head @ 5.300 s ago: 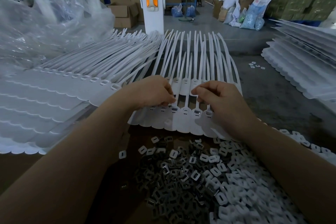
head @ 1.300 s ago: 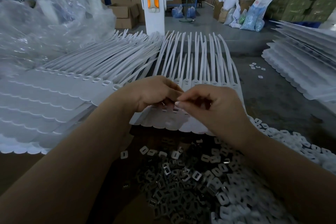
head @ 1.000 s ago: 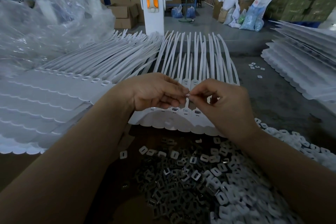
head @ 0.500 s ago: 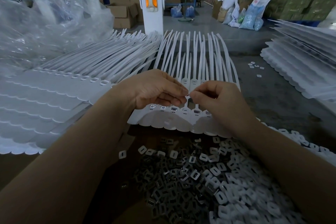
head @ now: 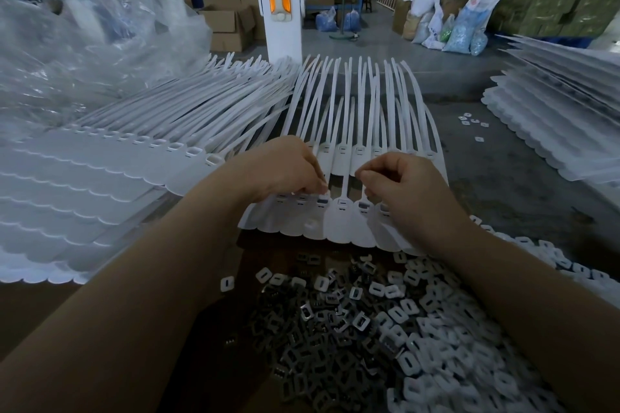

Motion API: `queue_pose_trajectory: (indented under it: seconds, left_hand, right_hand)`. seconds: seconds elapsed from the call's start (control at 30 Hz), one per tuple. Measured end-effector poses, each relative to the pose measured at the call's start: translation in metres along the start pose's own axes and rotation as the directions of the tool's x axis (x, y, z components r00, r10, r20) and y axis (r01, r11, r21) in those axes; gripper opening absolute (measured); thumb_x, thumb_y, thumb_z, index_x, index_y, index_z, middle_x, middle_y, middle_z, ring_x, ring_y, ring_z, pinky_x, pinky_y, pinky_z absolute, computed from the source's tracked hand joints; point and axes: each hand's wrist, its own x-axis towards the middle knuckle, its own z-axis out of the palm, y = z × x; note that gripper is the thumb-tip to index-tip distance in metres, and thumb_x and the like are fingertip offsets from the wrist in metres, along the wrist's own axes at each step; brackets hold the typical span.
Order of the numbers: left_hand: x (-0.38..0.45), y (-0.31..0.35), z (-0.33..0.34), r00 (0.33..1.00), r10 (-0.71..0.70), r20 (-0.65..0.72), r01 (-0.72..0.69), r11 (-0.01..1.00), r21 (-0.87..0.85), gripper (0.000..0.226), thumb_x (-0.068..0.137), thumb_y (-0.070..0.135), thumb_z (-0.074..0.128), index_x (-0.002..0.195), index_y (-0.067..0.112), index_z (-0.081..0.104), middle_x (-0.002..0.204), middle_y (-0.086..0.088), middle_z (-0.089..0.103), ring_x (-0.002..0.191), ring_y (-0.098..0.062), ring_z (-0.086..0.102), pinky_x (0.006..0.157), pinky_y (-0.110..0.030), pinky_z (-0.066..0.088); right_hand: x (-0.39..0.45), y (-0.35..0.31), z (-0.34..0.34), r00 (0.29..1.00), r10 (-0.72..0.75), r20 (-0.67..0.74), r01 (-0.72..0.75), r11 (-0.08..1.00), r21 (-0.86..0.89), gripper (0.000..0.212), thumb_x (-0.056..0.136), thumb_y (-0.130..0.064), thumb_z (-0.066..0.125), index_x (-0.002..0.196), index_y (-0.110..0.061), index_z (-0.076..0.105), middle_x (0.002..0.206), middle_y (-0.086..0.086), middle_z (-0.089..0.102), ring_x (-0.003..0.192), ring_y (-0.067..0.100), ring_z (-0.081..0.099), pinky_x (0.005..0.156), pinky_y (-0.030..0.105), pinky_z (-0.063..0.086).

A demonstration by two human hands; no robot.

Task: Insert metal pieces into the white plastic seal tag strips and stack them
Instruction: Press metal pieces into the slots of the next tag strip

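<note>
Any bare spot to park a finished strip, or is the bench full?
Bare patch: brown surface below the left stack of strips, beside the left forearm. Grey tabletop between the centre strip and the right stack holds only a few stray clips. Crowded: the pile of metal pieces in front.

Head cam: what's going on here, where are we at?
A person is working bare-handed on a row of white seal tag strips lying in front of them. The left hand has its fingertips down at a tag slot; the right hand is curled over the tags beside it. What either hand holds can't be made out. A loose pile of metal pieces and white plastic clips sits nearer the camera, and stacked strips lie to the left.
</note>
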Motion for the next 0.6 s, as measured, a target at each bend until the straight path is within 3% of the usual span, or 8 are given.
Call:
queue_pose_trajectory:
  seconds: [0.23, 0.3, 0.43, 0.6]
  left_hand:
    - [0.0025, -0.0024, -0.0008, 1.000, -0.004, 0.015, 0.003, 0.998, 0.067, 0.016, 0.081, 0.028, 0.078, 0.066, 0.026, 0.072, 0.063, 0.011, 0.070, 0.069, -0.008, 0.065, 0.062, -0.023, 0.047]
    - [0.0029, -0.0026, -0.0018, 1.000, -0.004, 0.029, 0.002, 0.998, 0.071, 0.014, 0.081, 0.029, 0.078, 0.068, 0.025, 0.073, 0.063, 0.012, 0.070, 0.063, -0.003, 0.065, 0.060, -0.021, 0.046]
    - [0.0040, -0.0044, -0.0032, 0.999, -0.022, 0.047, 0.021, 1.000, 0.019, 0.011, 0.081, 0.025, 0.078, 0.076, 0.015, 0.076, 0.051, 0.009, 0.065, 0.041, 0.004, 0.054, 0.040, -0.011, 0.040]
    - [0.0048, -0.0052, -0.0038, 0.996, -0.046, 0.074, 0.047, 0.999, -0.009, 0.009, 0.083, 0.023, 0.076, 0.080, 0.014, 0.076, 0.052, 0.011, 0.065, 0.041, 0.005, 0.053, 0.038, -0.010, 0.038]
  right_hand:
    - [-0.0006, 0.0002, 0.0013, 1.000, 0.009, 0.002, -0.009, 1.000, -0.025, 0.009, 0.094, -0.021, 0.061, 0.091, -0.023, 0.069, 0.081, -0.005, 0.069, 0.076, 0.009, 0.064, 0.065, 0.020, 0.047]
    - [-0.0006, 0.0004, 0.0017, 1.000, 0.008, 0.004, -0.008, 1.000, -0.027, 0.009, 0.094, -0.021, 0.061, 0.092, -0.023, 0.069, 0.082, -0.005, 0.069, 0.076, 0.008, 0.064, 0.064, 0.020, 0.046]
    - [-0.0007, 0.0005, 0.0013, 1.000, -0.001, 0.015, 0.001, 0.999, -0.047, 0.009, 0.094, -0.022, 0.061, 0.094, -0.024, 0.069, 0.083, -0.007, 0.068, 0.074, 0.005, 0.063, 0.063, 0.017, 0.045]
    - [-0.0009, 0.0000, 0.0006, 1.000, 0.003, 0.018, -0.002, 0.999, -0.041, 0.009, 0.094, -0.021, 0.061, 0.095, -0.023, 0.069, 0.084, -0.005, 0.069, 0.078, 0.009, 0.065, 0.065, 0.022, 0.048]
